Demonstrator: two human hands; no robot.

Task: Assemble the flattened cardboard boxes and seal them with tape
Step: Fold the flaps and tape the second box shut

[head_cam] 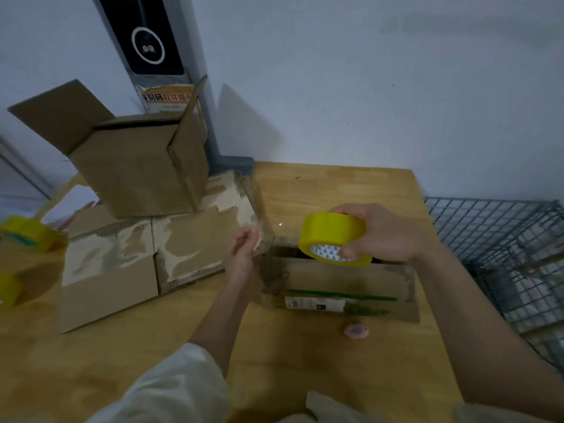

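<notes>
Sealing step in progress, judged from the layout. Nearest the front edge of the table point(91, 346), right of centre, lies a small pink object point(356, 331); identity unclear. Just beyond it stands the working box point(338, 288), top partly open, torn paper on its near face, a green-striped label low on it. Left hand point(242, 254) is at the box's left top corner, fingers curled, pinching what looks like a clear tape end; the film is hard to see. Right hand point(381, 236) grips the yellow tape roll point(334, 239), thumb in the core, fingers over the rim, above the opening.

Handling estimate: box is light, thin corrugated, worn; flaps will flex, so press at folds and steady it by the corners. Roll is rigid and light; the core hold suits unwinding. Tape is sticky and limp, so keep it taut.

Farther left, two taped boxes point(146, 257) sit side by side, an open box point(137, 166) on top. Spare rolls point(29, 233) at the left edge. Wire rack point(503, 239) off the right edge.
</notes>
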